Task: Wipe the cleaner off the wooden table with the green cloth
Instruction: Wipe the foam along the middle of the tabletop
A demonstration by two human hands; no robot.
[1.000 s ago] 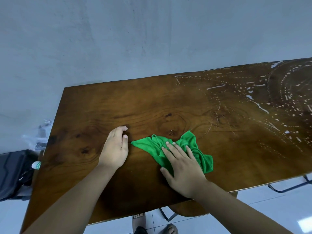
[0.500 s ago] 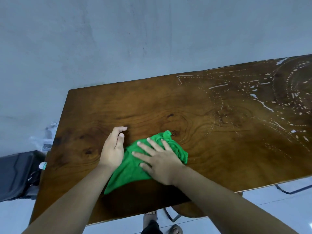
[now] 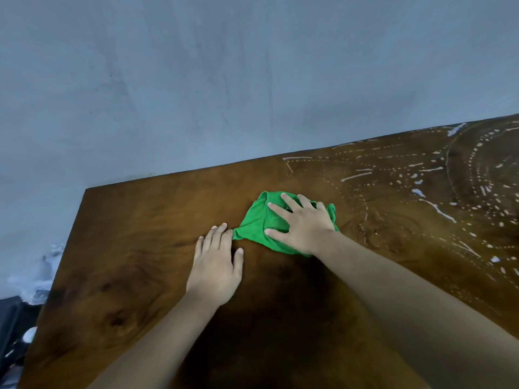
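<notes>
A bunched green cloth [image 3: 257, 220] lies on the dark wooden table [image 3: 134, 248], a little left of its middle. My right hand [image 3: 302, 224] presses flat on top of the cloth with spread fingers. My left hand [image 3: 216, 265] rests flat on the bare wood just left of the cloth, its fingertips touching the cloth's left corner. White cleaner streaks and dotted arcs [image 3: 438, 178] cover the right part of the table, starting just right of the cloth.
A grey-blue wall [image 3: 224, 80] rises right behind the table's far edge. Beyond the table's left edge lie a crumpled clear plastic bag [image 3: 36, 276] and a dark object [image 3: 11, 327] on the floor.
My right hand has pushed the cloth away from me and to the right, toward the far edge. My left hand stays planted on the wood. The camera has tilted closer over the table.
</notes>
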